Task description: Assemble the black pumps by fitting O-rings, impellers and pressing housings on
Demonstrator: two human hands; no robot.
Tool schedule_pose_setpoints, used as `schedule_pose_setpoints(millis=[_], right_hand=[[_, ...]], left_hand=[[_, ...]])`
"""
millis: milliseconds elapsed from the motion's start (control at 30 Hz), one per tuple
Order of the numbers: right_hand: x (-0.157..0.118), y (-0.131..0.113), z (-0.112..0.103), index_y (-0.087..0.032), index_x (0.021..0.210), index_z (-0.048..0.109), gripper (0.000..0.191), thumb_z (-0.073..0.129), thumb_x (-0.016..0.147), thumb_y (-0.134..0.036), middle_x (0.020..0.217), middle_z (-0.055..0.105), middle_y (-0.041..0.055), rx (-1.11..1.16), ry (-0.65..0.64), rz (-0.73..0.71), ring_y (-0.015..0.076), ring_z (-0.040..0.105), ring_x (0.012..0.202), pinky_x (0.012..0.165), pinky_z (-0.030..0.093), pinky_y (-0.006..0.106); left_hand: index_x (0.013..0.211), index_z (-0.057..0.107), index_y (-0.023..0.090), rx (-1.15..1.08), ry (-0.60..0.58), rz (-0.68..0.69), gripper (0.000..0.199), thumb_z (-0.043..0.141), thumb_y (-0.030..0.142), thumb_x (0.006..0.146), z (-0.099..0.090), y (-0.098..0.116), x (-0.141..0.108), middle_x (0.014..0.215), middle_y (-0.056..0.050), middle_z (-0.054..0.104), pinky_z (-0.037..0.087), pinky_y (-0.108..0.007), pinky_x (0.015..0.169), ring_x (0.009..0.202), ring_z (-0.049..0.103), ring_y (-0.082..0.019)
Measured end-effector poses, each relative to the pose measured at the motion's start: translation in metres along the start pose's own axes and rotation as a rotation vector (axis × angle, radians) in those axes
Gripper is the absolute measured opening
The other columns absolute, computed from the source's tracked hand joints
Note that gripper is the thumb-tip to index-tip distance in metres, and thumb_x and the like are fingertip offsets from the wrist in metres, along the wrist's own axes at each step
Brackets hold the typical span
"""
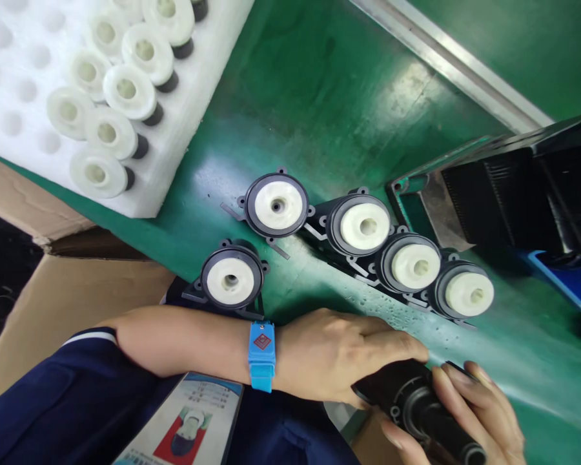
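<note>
My left hand [339, 352], with a blue wrist strap [262, 355], grips the left side of a black plastic housing [411, 391]. My right hand [489, 413] has its fingers closed around the other side of the same housing. The piece is tilted, and its narrow tube end points toward the lower right. Just beyond my hands, a row of black housings with cream round discs [419, 266] stands on the green table. Another such housing [230, 281] is beside my left forearm, and one more [277, 205] sits a little farther back.
At the upper left, a white foam tray [174, 148] holds several cream flanged discs [129, 90]. A bin of black parts [518, 194] and a blue container [569, 278] are on the right. A cardboard box [77, 303] is at the left. A metal rail [455, 61] crosses the back.
</note>
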State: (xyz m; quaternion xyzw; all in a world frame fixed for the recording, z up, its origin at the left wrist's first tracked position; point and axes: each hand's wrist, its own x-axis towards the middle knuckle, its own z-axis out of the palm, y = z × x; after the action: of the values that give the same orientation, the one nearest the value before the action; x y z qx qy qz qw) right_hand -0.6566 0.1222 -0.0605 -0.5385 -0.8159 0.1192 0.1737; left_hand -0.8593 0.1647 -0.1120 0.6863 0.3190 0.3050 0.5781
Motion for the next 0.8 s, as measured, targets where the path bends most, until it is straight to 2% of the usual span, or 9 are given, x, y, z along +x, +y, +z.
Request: schedule_pose_setpoints(millis=[133,433,533,567,667,700,733,800], right_hand=[[0.002,-0.008,0.003,-0.042,0.149,0.045,0.070,0.072,0.084,-0.038,0.119,0.064,0.0077,0.005,-0.012,0.029,0.0392,0.059,0.121,0.091,0.055,0.060],[-0.002,-0.009,0.009,-0.030,0.152,0.043,0.066,0.067,0.090,-0.035,0.130,0.057,0.0098,0.072,0.038,0.019,0.0312,0.049,0.136,0.113,0.045,0.050],[0.005,-0.008,0.006,-0.028,0.151,0.046,0.064,0.065,0.091,-0.042,0.134,0.057,0.0096,0.138,0.004,-0.029,0.0309,0.048,0.137,0.115,0.043,0.051],[0.010,-0.008,0.003,-0.026,0.149,0.048,0.060,0.060,0.094,-0.046,0.135,0.057,0.0100,0.168,0.053,-0.052,0.0314,0.048,0.138,0.115,0.042,0.052],[0.030,-0.013,-0.008,-0.023,0.142,0.057,0.052,0.038,0.101,-0.049,0.134,0.059,0.0074,0.218,0.428,-0.225,0.0276,0.053,0.133,0.116,0.042,0.049],[0.037,-0.016,-0.011,-0.023,0.141,0.058,0.051,0.036,0.102,-0.048,0.132,0.060,0.0064,0.195,0.493,-0.287,0.0257,0.055,0.131,0.115,0.043,0.046],[0.044,-0.020,-0.014,-0.024,0.140,0.058,0.051,0.037,0.102,-0.049,0.130,0.062,0.0060,0.148,0.488,-0.336,0.0244,0.056,0.129,0.114,0.044,0.045],[0.054,-0.029,-0.016,-0.023,0.136,0.060,0.048,0.042,0.101,-0.051,0.123,0.065,0.0069,0.029,0.336,-0.370,0.0240,0.058,0.126,0.115,0.041,0.045]], left_hand=[[0.126,0.053,0.017,0.018,-0.007,0.011,0.044,0.070,0.025,0.085,-0.001,0.000,0.001,0.123,-0.011,0.068,0.057,-0.035,0.090,0.114,0.067,-0.026],[0.123,0.053,0.021,0.032,0.011,-0.029,0.050,0.076,0.031,0.080,0.001,0.001,0.001,0.115,-0.008,0.067,0.055,-0.034,0.087,0.109,0.068,-0.026],[0.119,0.054,0.021,0.012,0.031,-0.028,0.052,0.080,0.030,0.075,0.001,0.000,0.002,0.115,-0.007,0.068,0.054,-0.035,0.088,0.110,0.067,-0.027],[0.118,0.055,0.021,0.005,0.046,-0.026,0.052,0.081,0.030,0.074,0.002,0.000,0.002,0.114,-0.007,0.068,0.054,-0.035,0.089,0.109,0.067,-0.027],[0.117,0.056,0.021,-0.010,0.091,-0.011,0.054,0.084,0.032,0.073,0.002,0.001,0.003,0.114,-0.006,0.068,0.054,-0.035,0.090,0.108,0.067,-0.026],[0.117,0.056,0.021,-0.014,0.097,-0.008,0.055,0.085,0.033,0.072,0.002,0.002,0.004,0.115,-0.007,0.068,0.054,-0.036,0.090,0.108,0.067,-0.027],[0.118,0.056,0.020,-0.021,0.097,-0.004,0.056,0.085,0.033,0.072,0.002,0.003,0.004,0.116,-0.007,0.068,0.054,-0.037,0.092,0.109,0.067,-0.027],[0.125,0.054,0.019,-0.041,0.101,0.014,0.062,0.084,0.033,0.073,0.002,0.005,0.003,0.126,-0.010,0.066,0.052,-0.040,0.099,0.116,0.064,-0.029]])
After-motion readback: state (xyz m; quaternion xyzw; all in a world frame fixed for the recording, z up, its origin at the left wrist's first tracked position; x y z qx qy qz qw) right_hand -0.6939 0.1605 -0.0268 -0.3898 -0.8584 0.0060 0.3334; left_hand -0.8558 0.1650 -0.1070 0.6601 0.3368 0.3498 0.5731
